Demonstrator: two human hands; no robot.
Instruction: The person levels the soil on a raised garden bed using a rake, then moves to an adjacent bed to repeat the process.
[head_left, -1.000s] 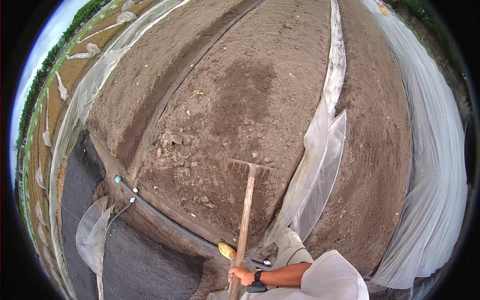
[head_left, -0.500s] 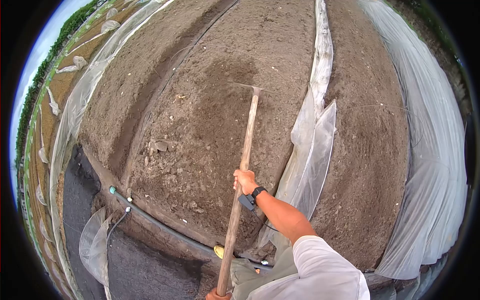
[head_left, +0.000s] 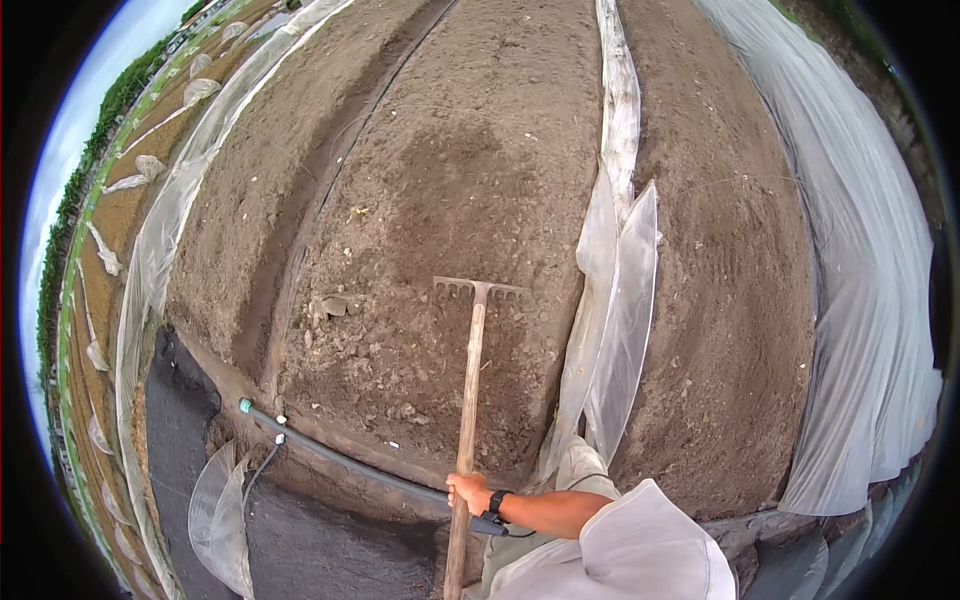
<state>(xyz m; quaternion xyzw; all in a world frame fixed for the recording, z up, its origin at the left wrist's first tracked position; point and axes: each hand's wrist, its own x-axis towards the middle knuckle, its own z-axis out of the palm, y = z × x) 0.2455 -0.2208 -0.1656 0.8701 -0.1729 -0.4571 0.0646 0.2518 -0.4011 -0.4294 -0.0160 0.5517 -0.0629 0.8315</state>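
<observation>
A rake (head_left: 472, 385) with a long wooden handle and a toothed metal head stands at a slant over the soil bed (head_left: 420, 220). Its rusty head is at the soil in the middle of the bed, with the short teeth showing. My right hand (head_left: 468, 490) is wrapped round the handle, and a black watch sits on that wrist. Below this grip the handle runs out of the bottom of the view. My left hand is out of view. Loose clods and a flat stone-like lump (head_left: 335, 306) lie left of the rake head.
A dark water pipe (head_left: 350, 463) with a teal end crosses the bed's near end. Folded translucent sheeting (head_left: 612, 260) runs along the right side, and wider sheeting (head_left: 860, 300) lies farther right. Black ground cover (head_left: 320, 545) spreads at lower left. A thin hose (head_left: 345, 150) follows the left furrow.
The rake has come back toward me, its head moving from farther up the bed to the middle. My right hand has moved down and nearer my body; my left hand has left the view.
</observation>
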